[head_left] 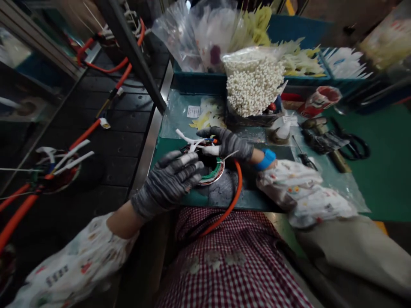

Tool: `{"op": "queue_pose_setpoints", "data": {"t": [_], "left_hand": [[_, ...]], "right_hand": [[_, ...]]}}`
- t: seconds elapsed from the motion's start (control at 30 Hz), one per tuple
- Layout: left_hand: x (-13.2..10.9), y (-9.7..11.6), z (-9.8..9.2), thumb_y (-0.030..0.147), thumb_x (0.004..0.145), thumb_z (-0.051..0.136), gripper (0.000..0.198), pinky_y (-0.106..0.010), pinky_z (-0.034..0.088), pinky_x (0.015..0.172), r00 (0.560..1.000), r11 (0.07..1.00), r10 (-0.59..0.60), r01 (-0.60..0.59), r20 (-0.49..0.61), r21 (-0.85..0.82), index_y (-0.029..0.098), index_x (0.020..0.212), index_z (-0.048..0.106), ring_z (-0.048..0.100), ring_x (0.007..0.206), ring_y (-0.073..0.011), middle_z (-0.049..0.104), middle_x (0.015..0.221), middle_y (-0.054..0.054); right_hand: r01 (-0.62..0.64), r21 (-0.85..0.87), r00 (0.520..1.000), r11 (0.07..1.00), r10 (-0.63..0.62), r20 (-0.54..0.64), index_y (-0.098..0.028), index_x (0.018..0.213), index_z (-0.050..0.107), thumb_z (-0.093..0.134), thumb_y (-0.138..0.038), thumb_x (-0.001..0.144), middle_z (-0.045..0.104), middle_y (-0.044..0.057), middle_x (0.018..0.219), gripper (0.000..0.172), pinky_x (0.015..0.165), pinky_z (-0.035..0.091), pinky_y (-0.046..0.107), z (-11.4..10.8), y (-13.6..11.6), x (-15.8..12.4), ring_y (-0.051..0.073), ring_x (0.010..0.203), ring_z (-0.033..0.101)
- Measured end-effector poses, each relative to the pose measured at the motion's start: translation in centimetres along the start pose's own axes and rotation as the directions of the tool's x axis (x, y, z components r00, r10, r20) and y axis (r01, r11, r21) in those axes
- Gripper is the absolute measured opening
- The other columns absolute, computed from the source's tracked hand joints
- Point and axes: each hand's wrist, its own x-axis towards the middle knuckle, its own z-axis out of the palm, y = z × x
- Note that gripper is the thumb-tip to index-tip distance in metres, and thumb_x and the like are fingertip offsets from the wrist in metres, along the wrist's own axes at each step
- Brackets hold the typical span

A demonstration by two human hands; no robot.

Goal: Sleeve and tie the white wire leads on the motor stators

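Both hands wear grey knit gloves and patterned sleeve covers. My left hand [168, 182] is curled over the near left side of a round coil part [213, 171] with a green and red rim, lying on the green bench mat [385, 171]. My right hand [227, 143] pinches white sleeved wire leads [192, 143] that stick up from the top of the part. An orange cable [236, 192] runs from the part down over my checked apron.
A bag of small white pieces [253, 85] stands behind the part, with blue bins [298, 30] of yellow and white ties. Scissors [351, 145] and hand tools lie at the right. On the dark conveyor at the left rests another coil part [56, 169] with orange cables.
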Motion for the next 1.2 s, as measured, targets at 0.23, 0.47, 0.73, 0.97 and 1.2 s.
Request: {"op": "queue_pose_setpoints", "data": {"t": [0.23,0.47,0.73,0.97,1.2], "left_hand": [[-1.4,0.9,3.4,0.039,0.097,0.088,0.025,-0.056,0.050,0.128,0.983,0.988,-0.145,0.137,-0.115,-0.076,0.032,0.111,0.069,0.076,0.133,-0.0294,0.087,0.112,0.003],[0.0,4.3,5.7,0.032,0.096,0.088,0.025,-0.049,0.047,0.122,0.889,0.913,-0.399,0.408,-0.225,-0.010,0.030,0.102,0.064,0.076,0.112,-0.0257,0.082,0.097,0.005],[0.0,5.0,7.9,0.043,0.091,0.089,0.029,-0.054,0.041,0.122,0.832,0.885,-0.460,0.457,-0.310,-0.089,0.032,0.105,0.065,0.072,0.117,-0.0280,0.083,0.098,0.005],[-0.3,4.8,8.1,0.047,0.095,0.084,0.022,-0.057,0.043,0.124,0.842,0.879,-0.474,0.469,-0.258,-0.084,0.033,0.101,0.068,0.072,0.117,-0.0286,0.082,0.095,0.005],[-0.6,4.4,8.3,0.051,0.092,0.089,0.029,-0.053,0.044,0.123,0.852,0.891,-0.453,0.446,-0.263,-0.088,0.033,0.102,0.068,0.072,0.118,-0.0275,0.083,0.101,0.007]], "right_hand": [[-0.069,-0.039,0.958,0.997,0.056,-0.282,-0.025,0.141,0.075,0.063,-0.063,0.111,0.085,0.010,0.132,0.050,0.107,0.067,0.046,0.9,1.1,-9.5,0.025,0.116,0.080],[0.135,-0.516,0.910,0.846,-0.311,-0.272,-0.025,0.124,0.084,0.067,-0.051,0.109,0.085,0.012,0.120,0.034,0.106,0.064,0.052,-2.0,1.2,-4.9,0.031,0.110,0.079],[-0.304,-0.898,0.729,0.317,-0.530,-0.434,-0.026,0.123,0.082,0.071,-0.041,0.106,0.071,0.013,0.158,0.025,0.129,0.038,0.075,-4.9,-2.4,-1.1,0.045,0.152,0.054],[-0.314,-0.898,0.738,0.308,-0.516,-0.435,-0.022,0.121,0.080,0.071,-0.029,0.101,0.072,0.016,0.155,0.024,0.128,0.041,0.069,-5.0,-3.0,0.7,0.041,0.148,0.055],[0.150,-0.757,0.721,0.635,-0.594,-0.356,-0.027,0.090,0.073,0.080,-0.039,0.093,0.082,0.010,0.115,0.015,0.116,0.055,0.064,-6.2,-3.1,-1.3,0.035,0.119,0.071]]}}
